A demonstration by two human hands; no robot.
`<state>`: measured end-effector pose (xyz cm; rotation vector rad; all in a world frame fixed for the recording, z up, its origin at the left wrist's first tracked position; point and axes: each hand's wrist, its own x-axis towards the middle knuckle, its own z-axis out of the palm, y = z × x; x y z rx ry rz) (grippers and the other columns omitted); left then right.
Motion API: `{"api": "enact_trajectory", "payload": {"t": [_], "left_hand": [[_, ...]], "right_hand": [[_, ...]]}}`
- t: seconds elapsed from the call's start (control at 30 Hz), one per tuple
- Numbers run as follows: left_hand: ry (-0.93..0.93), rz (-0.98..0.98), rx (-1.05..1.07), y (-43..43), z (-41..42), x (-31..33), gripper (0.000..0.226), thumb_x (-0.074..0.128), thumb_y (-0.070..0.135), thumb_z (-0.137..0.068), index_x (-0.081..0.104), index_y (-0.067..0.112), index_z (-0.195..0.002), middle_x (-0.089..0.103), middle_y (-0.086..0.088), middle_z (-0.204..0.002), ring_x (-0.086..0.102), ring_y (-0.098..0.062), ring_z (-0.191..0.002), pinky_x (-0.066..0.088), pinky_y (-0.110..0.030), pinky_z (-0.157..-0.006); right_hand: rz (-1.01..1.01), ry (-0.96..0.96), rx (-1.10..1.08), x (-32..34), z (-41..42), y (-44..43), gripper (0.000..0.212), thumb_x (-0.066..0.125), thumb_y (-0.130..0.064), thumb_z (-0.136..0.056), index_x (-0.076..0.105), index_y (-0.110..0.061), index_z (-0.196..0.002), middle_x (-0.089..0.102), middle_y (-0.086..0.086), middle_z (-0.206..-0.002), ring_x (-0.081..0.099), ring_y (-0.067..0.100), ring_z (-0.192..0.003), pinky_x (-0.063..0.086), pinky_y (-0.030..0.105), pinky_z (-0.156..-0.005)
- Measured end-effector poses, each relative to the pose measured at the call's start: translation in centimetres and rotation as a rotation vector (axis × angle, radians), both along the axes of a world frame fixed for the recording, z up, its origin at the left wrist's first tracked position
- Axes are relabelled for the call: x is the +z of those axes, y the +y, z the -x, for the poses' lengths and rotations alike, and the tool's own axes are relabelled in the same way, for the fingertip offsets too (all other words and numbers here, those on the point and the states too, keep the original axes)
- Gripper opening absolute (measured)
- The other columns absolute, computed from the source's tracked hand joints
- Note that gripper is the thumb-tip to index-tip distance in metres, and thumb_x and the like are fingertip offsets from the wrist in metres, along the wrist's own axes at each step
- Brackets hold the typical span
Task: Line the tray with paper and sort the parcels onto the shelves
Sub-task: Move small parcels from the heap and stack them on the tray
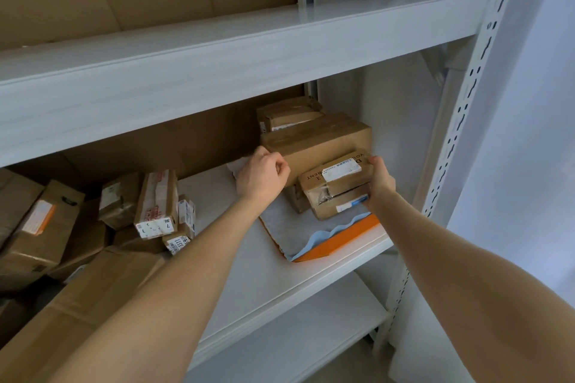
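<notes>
— What is seen on the shelf (249,274)?
— An orange tray (351,232), lined with paper (280,224), is set at 5 o'clock from centre.
— What is laid on it?
— A large box (323,146) is stood at the tray's 12 o'clock end, with a smaller box (289,115) behind it. A labelled parcel (337,183) is rested at the large box's 5 o'clock, touching it.
— How are the hands placed?
— The parcel is gripped at its 3 o'clock end by the right hand (379,183). The left hand (261,177) is curled at the large box's 9 o'clock; whether anything is pinched cannot be told.
— Anything else?
— A pile (155,205) of parcels is heaped at 8 o'clock, apart from the tray.
</notes>
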<state>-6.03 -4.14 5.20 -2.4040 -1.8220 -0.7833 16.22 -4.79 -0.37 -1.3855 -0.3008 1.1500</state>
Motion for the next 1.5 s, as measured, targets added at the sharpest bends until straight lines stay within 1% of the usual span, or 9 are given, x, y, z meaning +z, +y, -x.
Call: {"api": "enact_trajectory", "payload": {"t": [0.1, 0.27, 0.37, 0.5, 0.67, 0.8, 1.0, 1.33, 1.5], "left_hand": [[-0.203, 0.325, 0.041, -0.5, -0.7, -0.9, 0.03, 0.045, 0.029, -0.098, 0.065, 0.014, -0.082, 0.069, -0.004, -0.086, 0.065, -0.017, -0.068, 0.056, -0.031, -0.062], [-0.6, 1.0, 0.049, -1.8, -3.3, -1.5, 0.042, 0.041, 0.028, -0.102, 0.047, 0.0, -0.132, 0.058, -0.019, -0.129, 0.068, -0.024, -0.08, 0.054, -0.024, -0.053], [-0.733, 1.012, 0.041, -1.6, -4.5, -1.8, 0.049, 0.046, 0.028, -0.101, 0.037, -0.001, -0.139, 0.052, -0.024, -0.134, 0.063, -0.032, -0.109, 0.057, -0.033, -0.07], [-0.725, 0.992, 0.041, -1.4, -5.7, -2.0, 0.045, 0.048, 0.024, -0.1, 0.043, -0.002, -0.136, 0.053, -0.023, -0.133, 0.062, -0.031, -0.11, 0.055, -0.038, -0.08], [-0.681, 0.966, 0.061, -1.6, -6.5, -2.3, 0.038, 0.049, 0.02, -0.099, 0.047, 0.002, -0.133, 0.054, -0.018, -0.131, 0.062, -0.024, -0.097, 0.055, -0.033, -0.074], [-0.679, 0.939, 0.074, -1.7, -6.5, -2.3, 0.036, 0.05, 0.019, -0.099, 0.049, 0.002, -0.131, 0.055, -0.015, -0.13, 0.063, -0.023, -0.096, 0.054, -0.033, -0.075], [-0.71, 0.914, 0.106, -2.1, -6.3, -1.8, 0.039, 0.051, 0.017, -0.098, 0.047, 0.006, -0.135, 0.052, -0.011, -0.134, 0.061, -0.022, -0.107, 0.054, -0.03, -0.07], [-0.728, 0.889, 0.168, -1.8, -5.8, -2.4, 0.031, 0.055, 0.011, -0.094, 0.053, 0.004, -0.124, 0.059, -0.01, -0.105, 0.063, -0.02, -0.095, 0.055, -0.033, -0.079], [-0.692, 0.915, 0.136, -2.5, -5.6, -1.7, 0.038, 0.056, 0.013, -0.094, 0.048, 0.005, -0.13, 0.059, -0.012, -0.117, 0.062, -0.019, -0.094, 0.055, -0.031, -0.075]], "right_hand": [[0.046, -0.033, 0.021, -0.6, 0.3, 0.8, 0.061, 0.053, -0.057, -0.073, 0.057, -0.018, -0.119, 0.065, 0.006, -0.112, 0.059, 0.026, -0.104, 0.047, 0.044, -0.1], [0.064, -0.095, 0.064, -1.6, 0.3, 1.7, 0.048, 0.043, -0.04, -0.095, 0.055, -0.011, -0.131, 0.058, 0.011, -0.13, 0.054, 0.033, -0.121, 0.042, 0.045, -0.108], [0.064, -0.153, 0.112, -4.1, -0.9, 3.5, 0.052, 0.043, -0.033, -0.091, 0.052, -0.005, -0.134, 0.053, 0.018, -0.139, 0.051, 0.036, -0.128, 0.042, 0.052, -0.108], [0.093, -0.154, 0.07, -2.8, -0.4, 2.5, 0.038, 0.041, -0.027, -0.098, 0.055, -0.011, -0.13, 0.062, 0.013, -0.121, 0.06, 0.031, -0.11, 0.053, 0.039, -0.091], [0.089, -0.158, 0.123, -4.3, -1.0, 3.8, 0.047, 0.044, -0.029, -0.092, 0.051, -0.009, -0.134, 0.056, 0.017, -0.133, 0.054, 0.036, -0.123, 0.044, 0.051, -0.106], [0.146, -0.1, 0.108, -3.8, -0.2, 3.2, 0.037, 0.054, -0.019, -0.091, 0.047, -0.013, -0.128, 0.06, 0.012, -0.12, 0.061, 0.033, -0.107, 0.054, 0.045, -0.093], [0.225, -0.248, 0.067, -2.0, -0.6, 2.7, 0.07, 0.062, -0.032, -0.085, 0.031, -0.024, -0.147, 0.04, 0.01, -0.139, 0.05, 0.033, -0.115, 0.052, 0.047, -0.093], [0.235, -0.33, 0.084, -1.6, 0.2, 2.1, 0.043, 0.057, -0.023, -0.091, 0.045, -0.018, -0.132, 0.045, 0.011, -0.136, 0.049, 0.028, -0.112, 0.05, 0.041, -0.097], [0.289, -0.422, 0.111, -0.8, 1.2, 1.7, 0.048, 0.054, -0.021, -0.094, 0.037, -0.013, -0.137, 0.042, 0.013, -0.14, 0.045, 0.028, -0.123, 0.042, 0.04, -0.107]]}}
